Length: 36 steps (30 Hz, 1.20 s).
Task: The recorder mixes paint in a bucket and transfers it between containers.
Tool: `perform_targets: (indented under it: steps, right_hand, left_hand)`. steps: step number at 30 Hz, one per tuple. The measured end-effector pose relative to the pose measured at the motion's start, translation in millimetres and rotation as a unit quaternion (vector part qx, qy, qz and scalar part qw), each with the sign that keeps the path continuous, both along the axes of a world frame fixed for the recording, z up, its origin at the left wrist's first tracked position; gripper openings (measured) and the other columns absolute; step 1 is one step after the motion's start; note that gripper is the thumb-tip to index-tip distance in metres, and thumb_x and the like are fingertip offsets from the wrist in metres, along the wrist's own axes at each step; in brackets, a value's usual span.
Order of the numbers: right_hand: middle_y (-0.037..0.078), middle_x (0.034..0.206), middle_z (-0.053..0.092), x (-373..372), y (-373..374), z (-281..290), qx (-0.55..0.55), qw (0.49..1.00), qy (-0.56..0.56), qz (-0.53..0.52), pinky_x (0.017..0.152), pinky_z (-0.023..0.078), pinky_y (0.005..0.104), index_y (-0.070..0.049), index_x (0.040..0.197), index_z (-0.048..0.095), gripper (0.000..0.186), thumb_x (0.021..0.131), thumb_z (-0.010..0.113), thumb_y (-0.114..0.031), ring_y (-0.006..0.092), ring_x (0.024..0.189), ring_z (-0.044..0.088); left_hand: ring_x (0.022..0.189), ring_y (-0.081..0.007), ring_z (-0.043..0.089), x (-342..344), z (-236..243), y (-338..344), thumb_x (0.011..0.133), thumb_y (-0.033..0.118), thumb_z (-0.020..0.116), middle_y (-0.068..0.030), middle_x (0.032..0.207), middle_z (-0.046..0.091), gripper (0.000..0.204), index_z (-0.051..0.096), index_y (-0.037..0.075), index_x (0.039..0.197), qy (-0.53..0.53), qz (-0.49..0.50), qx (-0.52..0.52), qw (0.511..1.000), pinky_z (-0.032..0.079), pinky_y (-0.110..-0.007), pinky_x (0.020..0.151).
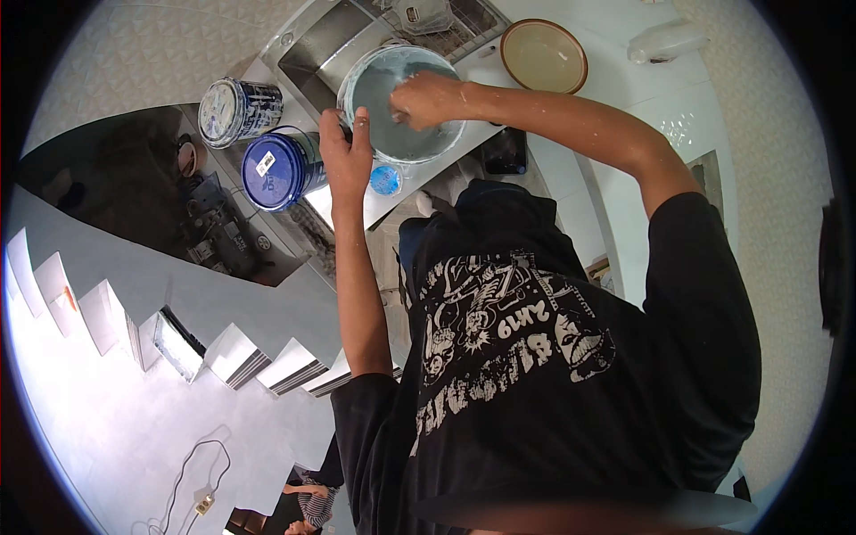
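Observation:
A white round bucket (pixel 458 134) stands at the sink's edge, with a pale grey, wet-looking mix inside. My left hand (pixel 346 152) grips the left side of its rim, thumb and fingers apart around the edge. My right hand (pixel 428 100) reaches down into the bucket from the right, fingers curled together. Whatever those fingers hold, if anything, is hidden. Close to my left wrist lies a small round blue lid or tub (pixel 385 180) on the white counter. Left of that hand stands a blue lidded pail (pixel 275 171), and a paint-splashed pail (pixel 239 111) is behind it.
A steel sink (pixel 316 58) lies behind the bucket, with a clear plastic container (pixel 423 14) in it. On the counter to the right are a brown-rimmed bowl (pixel 544 56) and a clear plastic bottle (pixel 664 41). White steps (pixel 234 355) and a power cord (pixel 203 504) are lower left, near another person (pixel 316 504).

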State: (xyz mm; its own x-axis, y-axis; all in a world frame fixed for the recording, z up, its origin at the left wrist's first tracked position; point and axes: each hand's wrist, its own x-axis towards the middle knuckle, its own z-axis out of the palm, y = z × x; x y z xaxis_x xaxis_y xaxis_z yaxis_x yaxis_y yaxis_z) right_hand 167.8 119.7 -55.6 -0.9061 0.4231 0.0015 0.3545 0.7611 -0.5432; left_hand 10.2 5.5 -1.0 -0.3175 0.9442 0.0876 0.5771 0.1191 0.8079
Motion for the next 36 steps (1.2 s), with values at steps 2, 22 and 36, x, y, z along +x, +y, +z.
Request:
perform_targets:
  steps: [2,22,36]
  right_hand:
    - [0.020,0.080,0.068,-5,7,8,0.026,0.999,0.012,-0.018,0.068,0.053,0.0495,-0.002,0.079,0.067,0.015,0.070,0.066,-0.015,0.0370,0.080,0.068]
    - [0.022,0.086,0.068,-9,-5,-6,0.026,0.999,-0.009,-0.031,0.071,0.053,0.0491,0.002,0.079,0.068,0.016,0.072,0.065,-0.012,0.0400,0.083,0.067]
    - [0.023,0.083,0.067,-18,1,4,-0.107,0.989,0.049,-0.084,0.073,0.054,0.0489,0.002,0.079,0.067,0.016,0.071,0.064,-0.011,0.0404,0.082,0.067]
  left_hand:
    - [0.064,-0.0194,0.038,-2,1,1,0.095,0.025,0.064,-0.0121,0.075,0.043,0.031,0.048,-0.002,0.091,0.017,-0.010,0.007,1.000,0.036,-0.035,0.059]
    - [0.064,-0.0190,0.037,-5,-1,1,0.095,0.025,0.064,-0.0116,0.073,0.043,0.031,0.049,-0.002,0.090,0.016,0.009,-0.008,1.000,0.036,-0.035,0.058]
    - [0.065,-0.0187,0.040,-7,-1,-1,0.095,0.024,0.065,-0.0119,0.074,0.046,0.030,0.052,-0.002,0.092,0.012,0.014,-0.004,1.000,0.037,-0.035,0.059]
